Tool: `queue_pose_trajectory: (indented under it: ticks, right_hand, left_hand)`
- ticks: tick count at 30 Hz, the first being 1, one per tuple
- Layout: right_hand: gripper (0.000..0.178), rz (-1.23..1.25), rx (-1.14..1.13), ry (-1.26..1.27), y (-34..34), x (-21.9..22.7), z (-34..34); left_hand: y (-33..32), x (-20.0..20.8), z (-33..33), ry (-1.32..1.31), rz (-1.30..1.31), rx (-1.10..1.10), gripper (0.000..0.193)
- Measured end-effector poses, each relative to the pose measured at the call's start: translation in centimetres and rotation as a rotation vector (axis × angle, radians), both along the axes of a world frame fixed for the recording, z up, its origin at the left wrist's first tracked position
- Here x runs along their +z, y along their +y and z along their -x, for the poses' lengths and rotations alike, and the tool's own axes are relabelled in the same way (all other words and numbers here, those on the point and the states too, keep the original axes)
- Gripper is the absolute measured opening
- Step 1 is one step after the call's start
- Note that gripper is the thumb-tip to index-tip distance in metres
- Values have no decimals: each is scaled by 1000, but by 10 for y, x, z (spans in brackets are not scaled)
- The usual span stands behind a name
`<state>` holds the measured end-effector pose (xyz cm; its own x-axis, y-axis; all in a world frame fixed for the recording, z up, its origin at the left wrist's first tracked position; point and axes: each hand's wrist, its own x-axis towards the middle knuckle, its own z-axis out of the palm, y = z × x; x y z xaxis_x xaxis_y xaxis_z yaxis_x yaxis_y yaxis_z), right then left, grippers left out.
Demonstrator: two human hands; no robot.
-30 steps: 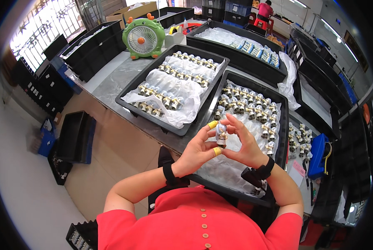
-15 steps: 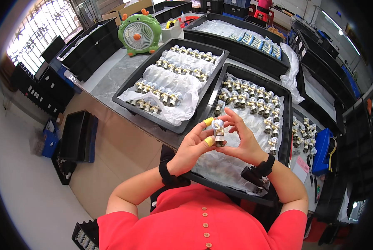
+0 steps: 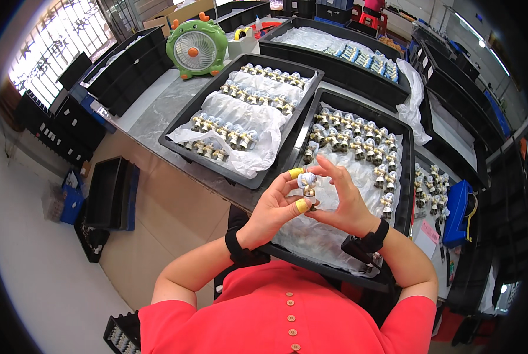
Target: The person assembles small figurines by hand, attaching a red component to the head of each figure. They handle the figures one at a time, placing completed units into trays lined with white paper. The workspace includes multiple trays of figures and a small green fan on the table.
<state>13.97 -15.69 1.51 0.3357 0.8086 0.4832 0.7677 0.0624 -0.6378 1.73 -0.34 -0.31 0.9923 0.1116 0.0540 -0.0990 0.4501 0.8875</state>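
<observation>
Here the left hand (image 3: 272, 211) pinches a figurine (image 3: 307, 184) (right hand (image 3: 351, 205), hold unclear), partly hiding a black tray (image 3: 409, 171).

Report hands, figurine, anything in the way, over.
Left hand holds pale-haired figurine; right hand cupped close, contact unclear. Figurine near upright above nearest black tray. No obstruction seen.

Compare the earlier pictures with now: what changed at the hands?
The figurine between the left hand and right hand has turned; nothing was newly grasped or let go. The right tray, left tray and green fan stayed put, apart from a slight camera shift.
</observation>
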Motion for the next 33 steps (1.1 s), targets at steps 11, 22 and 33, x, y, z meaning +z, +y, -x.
queue_pose_trajectory:
  ticks: [11, 22, 33]
  right_hand:
    - [103, -66, 28, -61, -2, 4, 3]
    - [102, -146, 71, -80, -3, 3, 6]
    - [105, -34, 116, 396, 4, -1, 11]
  left_hand:
    - [0, 7, 2, 38, 85, -15, 45]
    - [3, -1, -1, 45, 37, -155, 43]
    - [5, 5, -2, 145, 238, -266, 46]
